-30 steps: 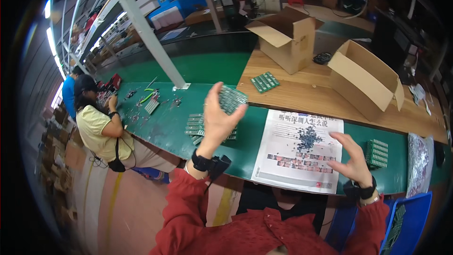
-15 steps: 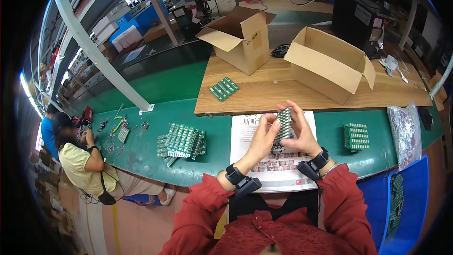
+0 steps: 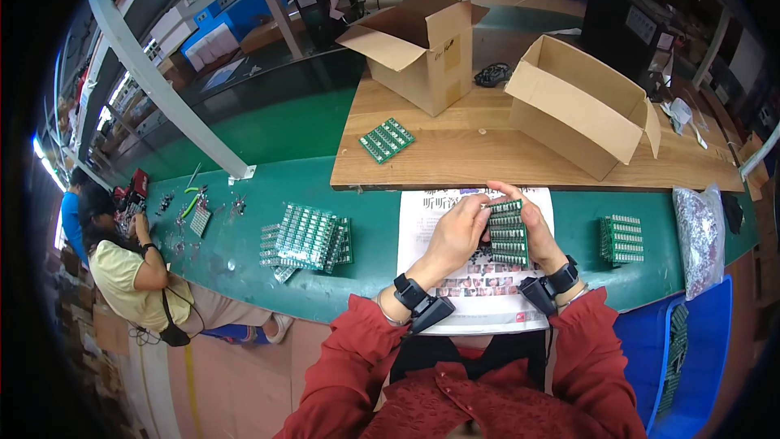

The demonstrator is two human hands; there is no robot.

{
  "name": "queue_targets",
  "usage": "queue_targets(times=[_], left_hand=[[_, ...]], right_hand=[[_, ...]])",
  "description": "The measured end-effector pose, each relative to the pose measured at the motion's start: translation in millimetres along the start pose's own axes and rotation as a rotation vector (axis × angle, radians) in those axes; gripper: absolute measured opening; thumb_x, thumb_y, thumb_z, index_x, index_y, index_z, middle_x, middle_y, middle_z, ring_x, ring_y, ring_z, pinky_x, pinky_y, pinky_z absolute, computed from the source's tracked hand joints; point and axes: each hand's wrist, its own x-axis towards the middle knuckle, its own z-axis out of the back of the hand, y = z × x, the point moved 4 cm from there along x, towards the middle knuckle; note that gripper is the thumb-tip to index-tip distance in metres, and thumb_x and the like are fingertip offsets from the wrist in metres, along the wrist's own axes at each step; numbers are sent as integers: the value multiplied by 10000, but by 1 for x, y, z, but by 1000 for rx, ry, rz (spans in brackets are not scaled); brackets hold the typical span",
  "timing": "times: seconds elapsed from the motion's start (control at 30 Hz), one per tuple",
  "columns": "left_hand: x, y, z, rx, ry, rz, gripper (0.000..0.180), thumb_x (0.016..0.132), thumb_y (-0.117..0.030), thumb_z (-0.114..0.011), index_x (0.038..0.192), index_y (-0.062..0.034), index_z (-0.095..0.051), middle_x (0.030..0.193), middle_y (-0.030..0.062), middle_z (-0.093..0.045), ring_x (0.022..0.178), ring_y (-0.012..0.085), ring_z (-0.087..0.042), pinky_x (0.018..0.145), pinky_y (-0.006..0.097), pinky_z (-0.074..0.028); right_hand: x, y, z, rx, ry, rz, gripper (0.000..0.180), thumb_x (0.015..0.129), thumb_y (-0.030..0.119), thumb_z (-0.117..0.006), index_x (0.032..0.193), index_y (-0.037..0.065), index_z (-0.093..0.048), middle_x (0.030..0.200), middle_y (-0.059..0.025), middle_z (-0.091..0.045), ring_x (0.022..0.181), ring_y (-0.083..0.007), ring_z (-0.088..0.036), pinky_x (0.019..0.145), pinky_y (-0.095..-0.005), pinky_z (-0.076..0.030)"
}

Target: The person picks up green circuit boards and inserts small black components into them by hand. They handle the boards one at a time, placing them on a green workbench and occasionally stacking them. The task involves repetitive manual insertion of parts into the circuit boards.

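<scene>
Above the newspaper (image 3: 418,293), a green circuit board panel (image 3: 509,234) with rows of small pale parts stands tilted between both hands. My right hand (image 3: 539,232) is closed round its right and top edges. At the left edge my left hand (image 3: 457,236) is closed, its fingertips partly hidden behind the panel. Small dark bits lie on the newspaper beneath. A pile of similar panels (image 3: 305,236) rests to the left. On the right stands a smaller stack of panels (image 3: 621,238). Another panel (image 3: 387,141) lies on the wooden board (image 3: 455,158).
Two open cardboard boxes (image 3: 443,73) (image 3: 569,114) stand on the wooden board. To the right are a plastic bag of small parts (image 3: 700,236) and a blue bin (image 3: 703,358) holding panels. A co-worker (image 3: 130,268) sits at the left by loose parts and green-handled pliers (image 3: 192,202).
The held panel has turned, so its broad face with rows of parts now shows. My left hand has shifted to its upper left edge. The view has moved slightly.
</scene>
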Motion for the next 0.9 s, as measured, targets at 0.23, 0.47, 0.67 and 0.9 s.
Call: queue_targets(times=[0.23, 0.47, 0.67, 0.9], left_hand=[[-3, 2, -6, 159, 102, -166, 150, 870, -110, -553, 995, -33, -520, 896, 159, -582, 792, 357, -590, 673, 414, -485], [-5, 1, -4, 395, 165, -259, 151, 842, -135, -585, 964, -52, -551, 822, 132, -595, 701, 332, -598, 620, 410, -488], [-5, 2, -9, 236, 129, -225, 147, 864, -133, -565, 975, -40, -538, 798, 146, -614, 654, 345, -604, 572, 422, -492], [-7, 13, -7, 210, 115, -81, 149, 898, -133, -531, 985, -18, -495, 761, 194, -608, 678, 372, -610, 562, 433, -496]], right_hand=[[-4, -7, 4, 92, 19, -242, 705, 901, 594, -407, 1286, 6, -449, 951, -114, -619, 661, -184, -656, 590, -282, -572], [-8, 1, -1, 197, -103, -445, 698, 909, 596, -376, 1217, -18, -500, 869, -147, -639, 634, -256, -661, 559, -339, -584], [-11, -13, 8, 232, -154, -552, 758, 881, 666, -346, 1186, -6, -520, 862, -146, -647, 623, -292, -663, 535, -354, -575], [-5, 1, 4, 337, -11, -136, 910, 848, 731, -275, 1379, -6, -334, 1253, -167, -526, 1146, -241, -532, 969, -372, -440]])
